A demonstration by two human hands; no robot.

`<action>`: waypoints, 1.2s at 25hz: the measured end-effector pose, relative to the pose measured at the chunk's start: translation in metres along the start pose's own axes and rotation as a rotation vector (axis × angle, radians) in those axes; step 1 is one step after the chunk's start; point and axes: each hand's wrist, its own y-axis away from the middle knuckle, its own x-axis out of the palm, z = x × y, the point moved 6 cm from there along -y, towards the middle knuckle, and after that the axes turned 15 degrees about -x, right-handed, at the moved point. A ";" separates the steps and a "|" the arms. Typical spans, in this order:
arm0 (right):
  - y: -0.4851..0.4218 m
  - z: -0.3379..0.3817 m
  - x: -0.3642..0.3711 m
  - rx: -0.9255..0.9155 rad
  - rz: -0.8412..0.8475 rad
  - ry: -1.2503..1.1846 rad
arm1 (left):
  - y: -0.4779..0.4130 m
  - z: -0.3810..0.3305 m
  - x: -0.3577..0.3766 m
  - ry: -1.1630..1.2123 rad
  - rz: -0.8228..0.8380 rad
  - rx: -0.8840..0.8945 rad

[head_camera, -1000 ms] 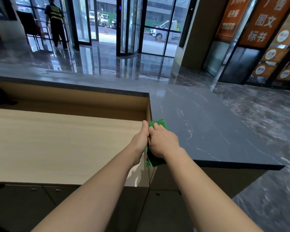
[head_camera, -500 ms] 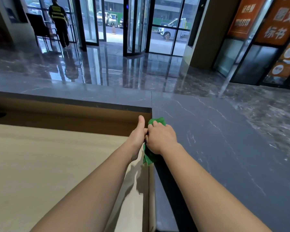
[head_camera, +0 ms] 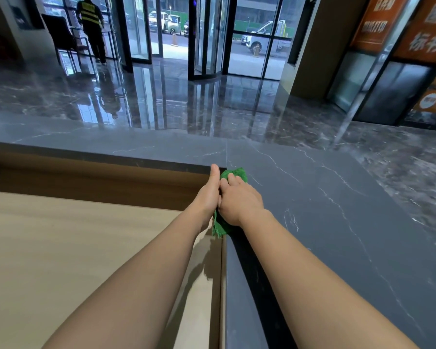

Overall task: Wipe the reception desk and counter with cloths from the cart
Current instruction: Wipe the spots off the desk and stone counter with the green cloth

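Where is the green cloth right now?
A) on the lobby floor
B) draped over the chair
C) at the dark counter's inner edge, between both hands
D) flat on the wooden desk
C: the green cloth sits on the counter at its inner edge, right hand gripping it, left hand against it.

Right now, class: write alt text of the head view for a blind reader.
The right hand grips a green cloth on the inner edge of the dark marble counter, left hand against it, above a pale wooden desk.
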 end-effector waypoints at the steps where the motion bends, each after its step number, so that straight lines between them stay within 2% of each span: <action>1: 0.003 0.001 0.000 -0.004 -0.005 -0.011 | 0.003 0.002 0.000 0.002 0.003 0.002; 12: 0.089 0.055 0.004 0.002 -0.092 0.024 | 0.084 0.053 0.002 0.006 0.088 -0.012; 18: 0.161 0.099 0.008 0.043 -0.110 -0.026 | 0.164 0.089 0.007 -0.086 0.125 0.013; 25: 0.236 0.138 0.005 0.025 -0.147 -0.035 | 0.214 0.133 0.009 -0.141 0.232 0.004; 28: 0.259 0.143 0.004 -0.015 -0.105 -0.051 | 0.230 0.143 0.005 -0.168 0.203 0.001; 30: 0.270 0.138 0.002 -0.032 -0.065 -0.100 | 0.243 0.141 0.001 -0.300 0.107 0.069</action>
